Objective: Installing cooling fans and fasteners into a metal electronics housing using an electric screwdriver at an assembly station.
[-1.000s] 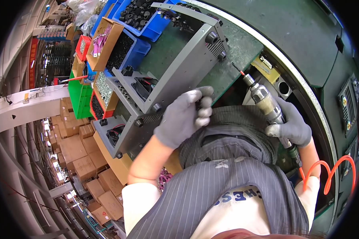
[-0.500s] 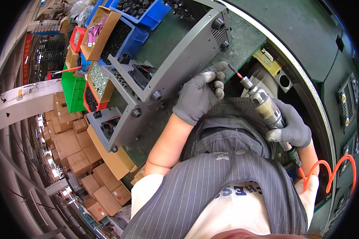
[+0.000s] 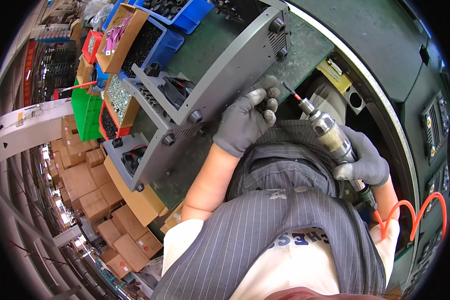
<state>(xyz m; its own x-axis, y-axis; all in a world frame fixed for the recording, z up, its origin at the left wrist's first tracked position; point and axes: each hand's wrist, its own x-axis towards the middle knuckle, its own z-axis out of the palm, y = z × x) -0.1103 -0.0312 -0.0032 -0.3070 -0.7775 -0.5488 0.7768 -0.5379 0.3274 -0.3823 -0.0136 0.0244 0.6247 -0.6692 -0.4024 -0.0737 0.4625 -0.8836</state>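
Note:
In my right hand [image 3: 366, 159], gloved in grey, is a metal-bodied air screwdriver [image 3: 331, 136]. Its red-collared bit points up and left, toward the fingertips of my other hand. My left hand [image 3: 246, 119], in the same kind of glove, is cupped with fingers curled over small dark pieces that look like screws. Bit and left fingers are apart. Just beyond the left hand stands a grey metal housing [image 3: 230, 62] with round black feet and a fan [image 3: 179, 91] inside. A second grey housing [image 3: 152, 155] with a fan sits nearer, on the left.
Blue bins [image 3: 157, 50] of black parts, a cardboard box [image 3: 116, 102] of silver hardware and a green crate [image 3: 86, 112] line the bench's far left. An orange coiled hose [image 3: 410, 210] trails right from the screwdriver. Stacked cartons [image 3: 97, 200] stand beyond the bench.
My left hand has shifted slightly left, its fingers still curled. The screwdriver has moved very little, and the bins appear slightly farther left in view.

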